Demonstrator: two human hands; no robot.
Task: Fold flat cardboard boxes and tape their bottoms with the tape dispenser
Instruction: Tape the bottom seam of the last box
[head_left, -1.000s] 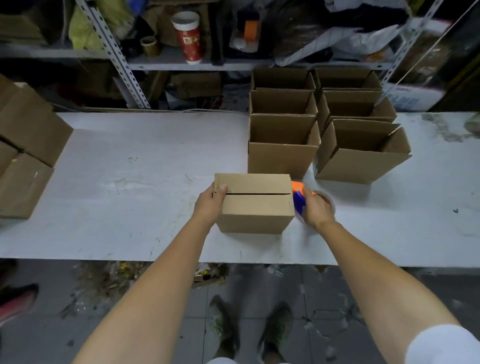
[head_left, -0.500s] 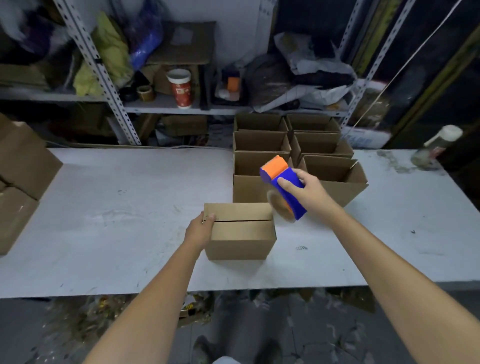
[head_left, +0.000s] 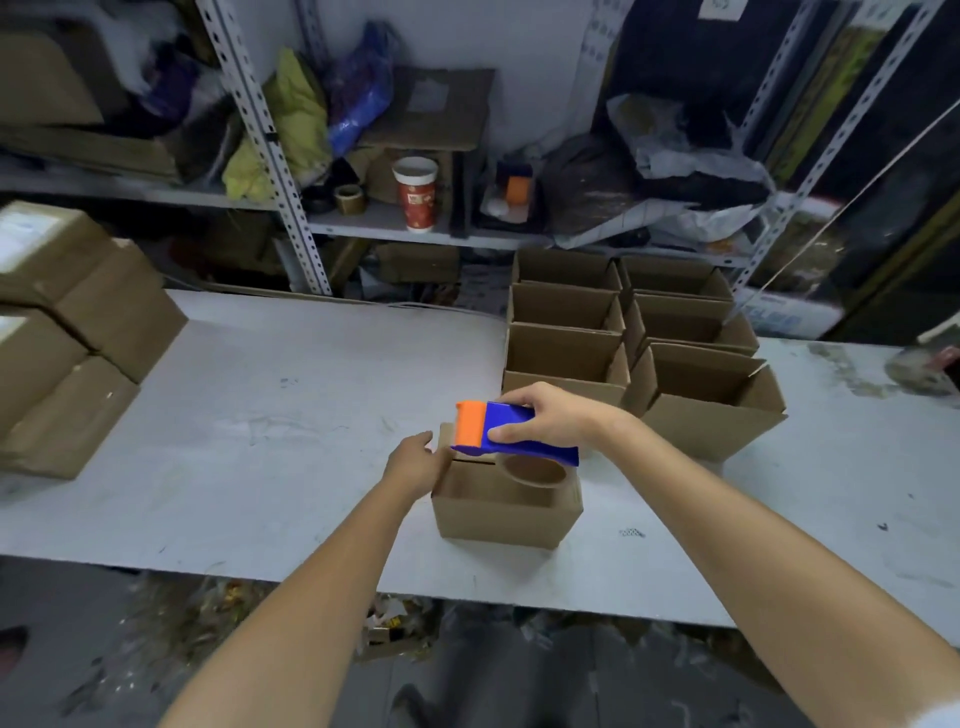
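The small brown cardboard box (head_left: 498, 512) sits seam-up on the white table (head_left: 260, 415); the left hand (head_left: 413, 462) presses straight fingers against its side. Just above them the right hand (head_left: 550, 421) clamps the blue-and-orange tape dispenser (head_left: 511, 434): taping seems next, so press down and pull rightward.

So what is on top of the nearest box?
The tape dispenser, held by the right hand; the left hand touches the box on its left. It hides most of the seam.
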